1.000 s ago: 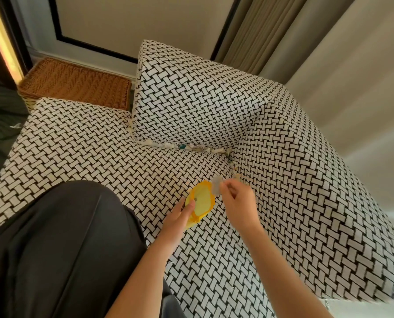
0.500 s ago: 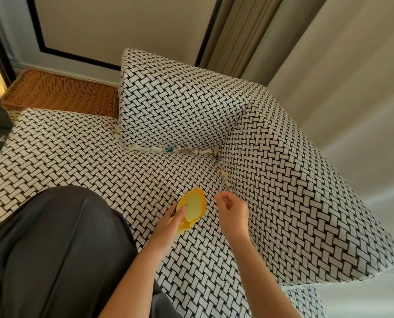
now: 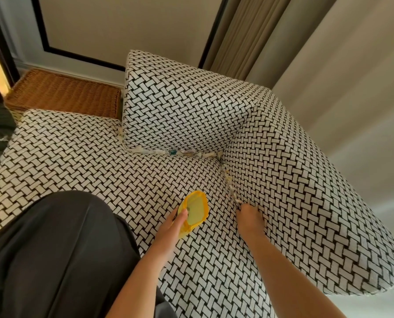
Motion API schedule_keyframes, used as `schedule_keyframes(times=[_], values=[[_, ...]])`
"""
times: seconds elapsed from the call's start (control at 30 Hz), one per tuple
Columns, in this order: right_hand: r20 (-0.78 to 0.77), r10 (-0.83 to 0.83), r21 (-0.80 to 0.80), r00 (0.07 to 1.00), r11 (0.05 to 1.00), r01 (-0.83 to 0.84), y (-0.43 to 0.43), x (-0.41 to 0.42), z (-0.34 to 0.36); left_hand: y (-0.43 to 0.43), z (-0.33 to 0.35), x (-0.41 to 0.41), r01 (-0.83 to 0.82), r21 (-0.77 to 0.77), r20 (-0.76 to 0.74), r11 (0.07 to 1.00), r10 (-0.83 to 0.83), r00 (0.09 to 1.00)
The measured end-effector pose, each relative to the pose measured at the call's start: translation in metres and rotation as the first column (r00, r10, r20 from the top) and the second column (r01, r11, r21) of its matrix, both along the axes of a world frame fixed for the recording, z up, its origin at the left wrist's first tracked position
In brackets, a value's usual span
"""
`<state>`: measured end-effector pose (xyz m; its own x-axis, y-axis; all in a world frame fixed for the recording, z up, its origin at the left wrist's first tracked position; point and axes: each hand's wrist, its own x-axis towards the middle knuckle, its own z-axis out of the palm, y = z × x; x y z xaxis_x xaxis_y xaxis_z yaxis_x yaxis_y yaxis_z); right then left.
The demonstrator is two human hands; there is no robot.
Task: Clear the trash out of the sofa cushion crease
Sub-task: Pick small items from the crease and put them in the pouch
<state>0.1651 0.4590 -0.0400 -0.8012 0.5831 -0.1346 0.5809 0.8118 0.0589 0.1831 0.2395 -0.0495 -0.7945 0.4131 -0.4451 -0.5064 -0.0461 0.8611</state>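
Pale, crumpled scraps of trash, one bit teal, sit wedged along the black-and-white basket-weave sofa's back and side creases. The left hand grips a small glossy yellow bag with its mouth open. The right hand's fingertips meet the side crease; whether they pinch anything cannot be told.

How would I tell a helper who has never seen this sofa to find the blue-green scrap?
Start at the woven-pattern back cushion. Follow the crease under it, stuffed with pale scraps. The blue-green scrap lies about midway, the only coloured bit among white ones.
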Motion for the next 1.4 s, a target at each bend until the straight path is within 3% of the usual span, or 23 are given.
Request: schedule_keyframes(times=[0.33,0.57,0.7,0.77,0.87,0.93,1.07,1.27,1.4], values=[[0.134,0.058,0.126,0.989,0.989,-0.075,-0.008,-0.020,0.007,0.001,0.002,-0.002,-0.034,0.024,0.038,0.999,0.033,0.999],[0.057,0.062,0.135,0.996,0.988,-0.070,-0.008,-0.015,0.007,0.001,0.002,-0.002,-0.017,0.022,0.041,1.000,0.016,0.999],[-0.221,0.090,-0.007,0.971,0.996,-0.094,-0.010,-0.006,0.010,0.003,0.005,-0.001,-0.020,0.017,0.042,1.000,0.019,0.999],[-0.343,0.061,-0.189,0.937,0.973,-0.133,-0.017,0.002,0.017,0.003,0.005,0.000,-0.008,0.008,0.022,1.000,0.008,1.000],[-0.447,-0.044,-0.490,0.893,0.848,-0.203,-0.038,0.015,0.034,0.002,0.005,0.001,0.017,-0.026,-0.018,1.000,-0.018,1.000],[-0.473,-0.093,-0.592,0.876,0.770,-0.238,-0.055,0.025,0.045,0.003,0.006,0.003,0.029,-0.043,-0.034,0.999,-0.030,0.999],[-0.502,-0.057,-0.630,0.863,0.707,-0.320,-0.084,0.042,0.052,0.003,0.011,0.008,0.064,-0.074,-0.054,0.995,-0.068,0.996],[-0.439,0.017,-0.610,0.898,0.728,-0.312,-0.097,0.058,0.043,0.006,-0.009,0.017,0.090,-0.175,-0.143,0.981,-0.115,0.983],[-0.571,-0.151,-0.596,0.807,0.753,-0.280,-0.080,0.074,0.040,0.004,-0.009,0.020,0.102,-0.186,-0.161,0.977,-0.133,0.978]])
